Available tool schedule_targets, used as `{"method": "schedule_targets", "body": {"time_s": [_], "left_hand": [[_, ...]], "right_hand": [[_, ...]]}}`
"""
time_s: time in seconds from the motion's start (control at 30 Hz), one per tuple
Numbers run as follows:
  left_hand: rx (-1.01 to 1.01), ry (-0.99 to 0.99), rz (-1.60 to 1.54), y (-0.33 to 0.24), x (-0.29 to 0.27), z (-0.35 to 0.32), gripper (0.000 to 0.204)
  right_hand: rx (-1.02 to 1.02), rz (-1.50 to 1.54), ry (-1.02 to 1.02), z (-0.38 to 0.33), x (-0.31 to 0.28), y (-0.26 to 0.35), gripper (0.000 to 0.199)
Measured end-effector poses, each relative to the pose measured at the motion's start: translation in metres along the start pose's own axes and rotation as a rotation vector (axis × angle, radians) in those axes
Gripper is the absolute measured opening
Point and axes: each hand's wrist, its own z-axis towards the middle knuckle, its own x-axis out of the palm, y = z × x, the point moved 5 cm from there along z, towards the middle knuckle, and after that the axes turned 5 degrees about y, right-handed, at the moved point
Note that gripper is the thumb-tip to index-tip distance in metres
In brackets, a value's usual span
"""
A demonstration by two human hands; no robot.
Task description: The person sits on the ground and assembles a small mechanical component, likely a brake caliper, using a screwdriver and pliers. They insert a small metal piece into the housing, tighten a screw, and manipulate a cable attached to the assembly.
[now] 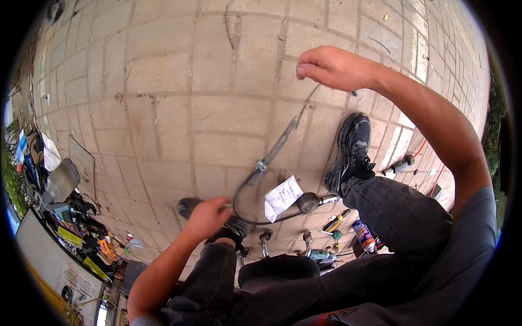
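Observation:
My right hand (333, 68) is raised at the upper right with its fingers curled. From under it a thin dark wire (308, 103) runs down to a grey, dusty sleeve (280, 139) with a metal fitting (261, 165) at its lower end. Beyond the fitting, a black cable (237, 193) bends in a loop toward a round dark ribbed part (309, 202). Beside that bend is my left hand (211, 218), thumb and fingers closed together; whatever they pinch is too small to make out. A white printed packet (283, 198) lies inside the loop.
Near my right shoe (353, 149) lie an air tool (400, 164) with a red hose, a spray can (363, 236) and yellow-black pliers (335, 221). A black stool (279, 273) with metal legs is below me. Tools and boxes crowd the left side (81, 223).

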Motion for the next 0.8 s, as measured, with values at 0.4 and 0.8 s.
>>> {"method": "schedule_targets", "body": {"time_s": [0.4,0.8], "left_hand": [[0.240,-0.127,0.363,-0.052,-0.048,-0.016,0.025],[0.371,-0.286,0.246,-0.022,-0.023,-0.085,0.026]], "right_hand": [[-0.091,-0.339,0.188,-0.052,0.319,0.036,0.027],[0.037,-0.151,-0.374,-0.197,0.269,0.027,0.029]]}}
